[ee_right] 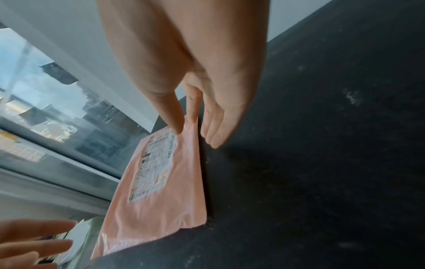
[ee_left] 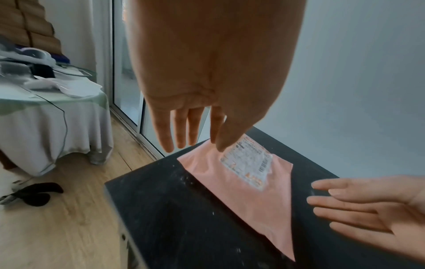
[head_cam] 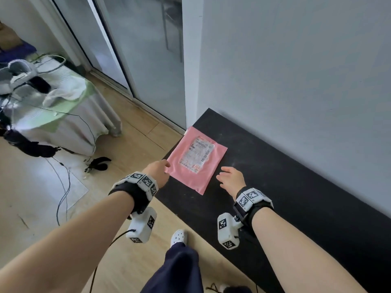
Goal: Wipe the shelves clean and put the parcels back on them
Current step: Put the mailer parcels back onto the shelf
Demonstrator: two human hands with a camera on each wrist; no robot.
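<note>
Setting: a black shelf (head_cam: 285, 187) runs along a grey wall (head_cam: 296, 70), its top flecked with pale dust; wooden floor (head_cam: 131, 149) lies below its front edge.
Parcel: a flat pink parcel (head_cam: 195, 159) with a white shipping label (head_cam: 198, 154) lies face up on the shelf, at the end nearest the glass sliding door (head_cam: 143, 49); one corner sits at the shelf's front edge.
Surroundings: well apart from the shelf, across the floor, stands a round table (head_cam: 63, 115) draped in white and green cloth, piled with white cloths and grey gear; black cables and a dark strap (head_cam: 99, 162) trail on the floor beneath it.
In the way: nothing lies on the parcel or between it and either hand.
Left hand: the left hand (head_cam: 157, 173) hovers at the parcel's corner by the shelf's front edge, fingers (ee_left: 165, 131) straight and slightly spread, holding nothing; whether the thumb tip brushes the plastic cannot be told.
Right hand: the right hand (head_cam: 231, 179) is over the bare shelf just beside the parcel's opposite edge, fingers (ee_right: 214, 125) loosely extended, empty.
Person: a white clog (head_cam: 179, 236) and dark trouser leg (head_cam: 179, 269) stand by the shelf front.
</note>
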